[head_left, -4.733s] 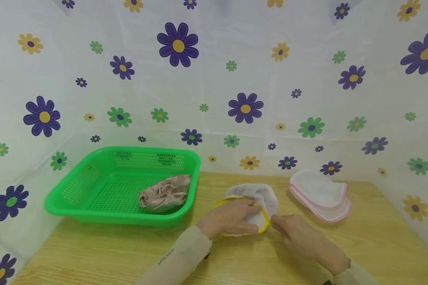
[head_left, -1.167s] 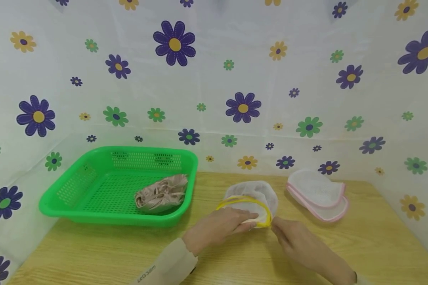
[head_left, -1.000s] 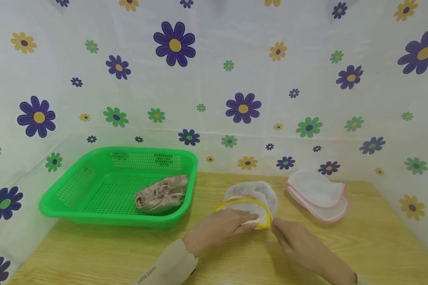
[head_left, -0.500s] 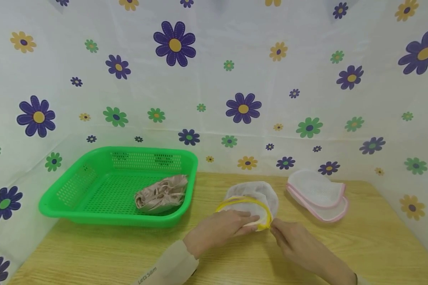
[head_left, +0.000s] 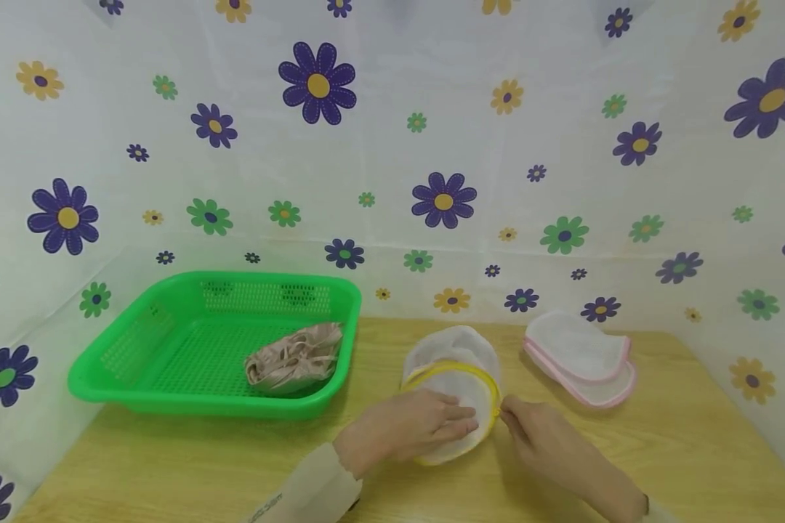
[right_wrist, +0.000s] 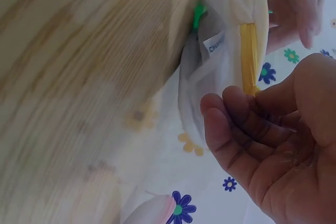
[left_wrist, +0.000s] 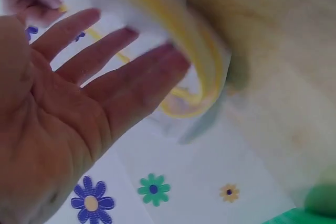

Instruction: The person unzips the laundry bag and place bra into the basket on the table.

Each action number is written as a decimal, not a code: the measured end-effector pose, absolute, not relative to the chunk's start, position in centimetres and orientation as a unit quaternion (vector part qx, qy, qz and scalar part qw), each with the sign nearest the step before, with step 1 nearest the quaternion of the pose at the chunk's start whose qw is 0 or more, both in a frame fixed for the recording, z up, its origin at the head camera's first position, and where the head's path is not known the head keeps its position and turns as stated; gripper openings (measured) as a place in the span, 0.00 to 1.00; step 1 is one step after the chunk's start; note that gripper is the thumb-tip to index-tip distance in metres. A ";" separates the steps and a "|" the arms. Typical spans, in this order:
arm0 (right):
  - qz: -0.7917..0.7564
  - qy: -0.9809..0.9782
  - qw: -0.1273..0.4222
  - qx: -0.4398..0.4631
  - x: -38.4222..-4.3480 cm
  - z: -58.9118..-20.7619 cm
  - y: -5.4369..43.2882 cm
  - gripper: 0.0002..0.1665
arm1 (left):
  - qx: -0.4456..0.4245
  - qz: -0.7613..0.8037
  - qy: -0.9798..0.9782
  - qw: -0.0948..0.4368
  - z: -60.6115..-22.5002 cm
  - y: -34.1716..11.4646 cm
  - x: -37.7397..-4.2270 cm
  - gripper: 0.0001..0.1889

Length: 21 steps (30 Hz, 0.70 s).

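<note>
A round white mesh laundry bag (head_left: pixel 454 345) with yellow trim stands on the table between the hands. My left hand (head_left: pixel 412 428) rests on its white front face, fingers spread and nearly straight. The left wrist view shows that palm (left_wrist: pixel 63 114) beside the blurred yellow edge. At the bag's right side, my right hand (head_left: pixel 556 447) pinches the end of the yellow trim between thumb and forefinger. In the right wrist view, the yellow strip (right_wrist: pixel 249 53) runs into those fingertips, which hide what exactly they grip. A small printed label (right_wrist: pixel 213 44) shows on the mesh.
A green plastic basket (head_left: pixel 216 403) stands to the left, with a bundled beige satin cloth (head_left: pixel 294 359) inside. Two white pieces with pink edging (head_left: pixel 578 356) lie at the back right. A flower-printed sheet (head_left: pixel 392 145) hangs behind the wooden table (head_left: pixel 674 421).
The bag's yellow-edged front face has tipped down towards the near edge and shows more fully. My left hand has shifted left since the earliest frame. The right hand keeps its pinch beside the bag.
</note>
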State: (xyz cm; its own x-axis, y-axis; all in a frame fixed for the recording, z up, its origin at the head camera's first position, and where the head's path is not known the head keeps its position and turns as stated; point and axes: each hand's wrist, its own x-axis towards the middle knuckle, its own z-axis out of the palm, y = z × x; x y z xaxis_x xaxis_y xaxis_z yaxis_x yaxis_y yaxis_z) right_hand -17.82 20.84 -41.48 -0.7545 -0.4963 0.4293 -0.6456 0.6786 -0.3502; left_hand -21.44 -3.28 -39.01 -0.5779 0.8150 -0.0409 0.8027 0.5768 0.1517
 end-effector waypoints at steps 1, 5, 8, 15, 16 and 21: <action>0.241 -0.908 0.149 0.310 -18.0 -41.6 21.0 0.11 | 0.460 0.059 0.885 0.041 -38.9 -3.2 -21.5 0.23; 0.224 -0.910 0.161 0.310 -18.5 -41.9 21.6 0.09 | 0.464 0.075 0.883 -0.014 -38.2 -2.8 -21.9 0.20; 0.225 -0.907 0.155 0.321 -18.8 -42.0 21.8 0.08 | 0.469 0.058 0.881 -0.016 -37.8 -2.7 -21.9 0.37; 0.221 -0.908 0.153 0.322 -18.7 -42.0 21.7 0.09 | 0.422 0.005 0.905 0.058 -38.6 -2.2 -22.0 0.63; 0.220 -0.909 0.147 0.322 -18.7 -42.0 21.7 0.09 | 0.417 0.005 0.907 0.062 -38.9 -2.2 -22.1 0.62; 0.208 -0.919 0.111 0.317 -18.6 -41.8 21.6 0.10 | 0.394 0.040 0.915 0.074 -40.6 -1.9 -23.0 0.52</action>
